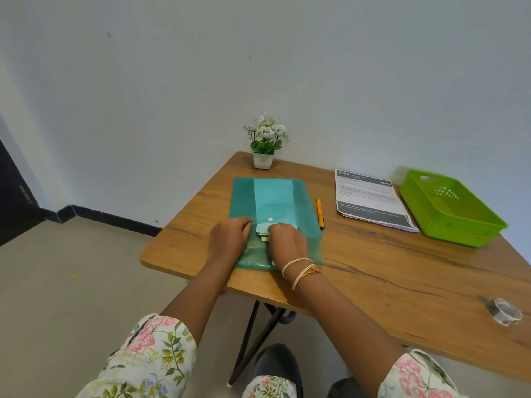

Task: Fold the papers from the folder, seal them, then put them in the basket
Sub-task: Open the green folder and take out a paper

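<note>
folder (273, 196) teal, translucent, flap open | both hands (230, 239) (287, 242) pinching folded paper (263, 229) on it; basket (448, 208) green

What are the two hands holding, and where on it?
Both the left hand and right hand hold the small folded paper on the green folder, at its side edges.
</note>
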`<state>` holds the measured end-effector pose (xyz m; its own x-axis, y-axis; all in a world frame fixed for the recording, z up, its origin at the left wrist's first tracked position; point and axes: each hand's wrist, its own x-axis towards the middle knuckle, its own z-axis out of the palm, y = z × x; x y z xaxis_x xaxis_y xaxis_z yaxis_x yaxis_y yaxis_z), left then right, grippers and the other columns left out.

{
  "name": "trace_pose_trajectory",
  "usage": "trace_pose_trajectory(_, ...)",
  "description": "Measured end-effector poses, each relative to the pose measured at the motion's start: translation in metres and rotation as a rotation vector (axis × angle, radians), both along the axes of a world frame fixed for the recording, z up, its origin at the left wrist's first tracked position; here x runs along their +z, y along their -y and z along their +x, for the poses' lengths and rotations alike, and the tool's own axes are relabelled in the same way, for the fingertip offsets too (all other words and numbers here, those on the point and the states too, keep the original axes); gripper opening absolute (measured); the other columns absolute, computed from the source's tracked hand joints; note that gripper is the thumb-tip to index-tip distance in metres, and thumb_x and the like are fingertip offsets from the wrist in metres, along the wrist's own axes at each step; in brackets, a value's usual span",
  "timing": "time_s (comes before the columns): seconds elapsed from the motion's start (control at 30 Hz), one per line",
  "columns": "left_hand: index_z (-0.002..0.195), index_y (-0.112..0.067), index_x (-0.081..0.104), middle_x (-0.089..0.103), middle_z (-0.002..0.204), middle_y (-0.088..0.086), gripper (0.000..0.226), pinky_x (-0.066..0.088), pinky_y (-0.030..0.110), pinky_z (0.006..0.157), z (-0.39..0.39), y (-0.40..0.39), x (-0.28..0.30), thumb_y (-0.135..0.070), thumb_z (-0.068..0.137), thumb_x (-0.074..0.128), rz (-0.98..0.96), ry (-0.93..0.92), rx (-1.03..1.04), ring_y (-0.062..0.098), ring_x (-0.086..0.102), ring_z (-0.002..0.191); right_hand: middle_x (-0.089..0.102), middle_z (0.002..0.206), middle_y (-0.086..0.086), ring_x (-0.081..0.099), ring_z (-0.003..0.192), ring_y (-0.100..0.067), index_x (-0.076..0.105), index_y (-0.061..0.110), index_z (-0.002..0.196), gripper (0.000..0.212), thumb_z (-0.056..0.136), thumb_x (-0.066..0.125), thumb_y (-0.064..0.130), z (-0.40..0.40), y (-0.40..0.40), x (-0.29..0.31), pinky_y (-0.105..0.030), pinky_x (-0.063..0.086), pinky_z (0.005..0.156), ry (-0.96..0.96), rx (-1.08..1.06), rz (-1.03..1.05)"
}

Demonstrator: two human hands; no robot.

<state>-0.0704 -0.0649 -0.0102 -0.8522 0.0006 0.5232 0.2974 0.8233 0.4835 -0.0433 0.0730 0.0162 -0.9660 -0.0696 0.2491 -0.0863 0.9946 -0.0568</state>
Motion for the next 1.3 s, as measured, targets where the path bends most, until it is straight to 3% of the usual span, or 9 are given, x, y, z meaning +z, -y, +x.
trace_pose_trajectory(0.1,0.101,-0.021,0.075,0.074,0.092,0.005,0.018,0.052,0.035,0.064,0.000,0.000,0.000,-0.027,0.090,0.062,0.012,-0.014,-0.001,0.029,0.067,0.082,0.065,0.102,-0.010,0.063,0.095,-0.030,0.064,0.011,0.102,0.015,0.087,0.061,0.009,0.001,-0.005,-0.006,-0.037,0.051,0.075,-0.004,0.005,-0.021)
trace_pose_trajectory(0.2,0.100,-0.021,0.076,0.075,0.090,0.004,0.017,0.051,0.034,0.062,0.000,0.000,0.000,-0.027,0.090,0.063,0.024,-0.045,0.002,0.028,0.068,0.079,0.065,0.102,-0.009,0.064,0.091,-0.030,0.064,0.012,0.102,0.017,0.094,0.049,0.012,-0.005,-0.010,-0.008,-0.036,0.051,0.071,-0.086,0.006,-0.068)
trace_pose_trajectory(0.37,0.096,-0.021,0.076,0.075,0.086,0.003,0.015,0.051,0.033,0.059,-0.001,0.001,-0.001,-0.027,0.089,0.064,0.036,-0.066,0.005,0.026,0.068,0.074,0.067,0.093,-0.013,0.065,0.084,-0.032,0.066,0.008,0.094,0.018,0.093,0.048,0.006,-0.008,-0.010,-0.005,-0.035,0.049,0.065,-0.084,0.064,0.020)
trace_pose_trajectory(0.53,0.094,-0.024,0.075,0.074,0.085,-0.001,0.016,0.047,0.029,0.057,0.000,0.001,0.000,-0.029,0.090,0.061,-0.033,-0.036,0.000,0.023,0.067,0.076,0.062,0.067,-0.007,0.060,0.054,-0.028,0.063,0.010,0.068,0.013,0.081,0.065,0.008,0.000,-0.016,-0.016,-0.029,0.043,0.044,-0.183,0.133,-0.048)
trace_pose_trajectory(0.6,0.094,-0.024,0.075,0.074,0.087,-0.001,0.015,0.045,0.029,0.059,0.001,0.000,0.001,-0.029,0.089,0.062,-0.043,-0.027,-0.004,0.023,0.067,0.078,0.062,0.065,-0.004,0.057,0.051,-0.024,0.062,0.012,0.066,0.015,0.080,0.065,0.013,0.005,-0.021,-0.019,-0.027,0.041,0.042,-0.243,0.170,-0.072)
trace_pose_trajectory(0.73,0.101,-0.022,0.075,0.074,0.097,0.001,0.019,0.050,0.032,0.068,0.002,-0.001,0.002,-0.030,0.087,0.064,-0.041,0.022,-0.024,0.024,0.066,0.089,0.063,0.066,-0.002,0.058,0.057,-0.023,0.062,0.014,0.068,0.015,0.082,0.059,0.019,0.015,-0.027,-0.024,-0.029,0.043,0.046,-0.287,0.203,-0.134)
trace_pose_trajectory(0.97,0.106,-0.024,0.073,0.071,0.107,-0.003,0.030,0.050,0.032,0.080,-0.005,0.000,0.000,-0.038,0.079,0.073,-0.007,0.155,-0.083,0.016,0.062,0.097,0.070,0.083,0.001,0.061,0.077,-0.019,0.069,0.018,0.080,0.031,0.092,0.048,0.037,0.018,-0.028,-0.019,-0.033,0.051,0.066,-0.141,0.200,-0.196)
trace_pose_trajectory(1.13,0.108,-0.026,0.073,0.071,0.109,-0.002,0.034,0.050,0.032,0.081,-0.010,0.002,-0.002,-0.038,0.076,0.076,0.051,0.209,-0.096,0.017,0.061,0.099,0.064,0.100,-0.008,0.060,0.091,-0.025,0.068,0.012,0.093,0.020,0.095,0.051,0.021,0.009,-0.027,-0.017,-0.034,0.047,0.078,-0.007,0.162,-0.341)
trace_pose_trajectory(1.3,0.108,-0.026,0.072,0.071,0.109,-0.002,0.034,0.051,0.033,0.083,-0.012,0.003,-0.003,-0.035,0.076,0.076,0.084,0.228,-0.104,0.017,0.061,0.099,0.056,0.108,-0.010,0.058,0.094,-0.029,0.058,0.018,0.116,0.023,0.095,0.047,0.015,0.004,-0.022,-0.011,-0.042,0.051,0.083,0.081,0.093,-0.326)
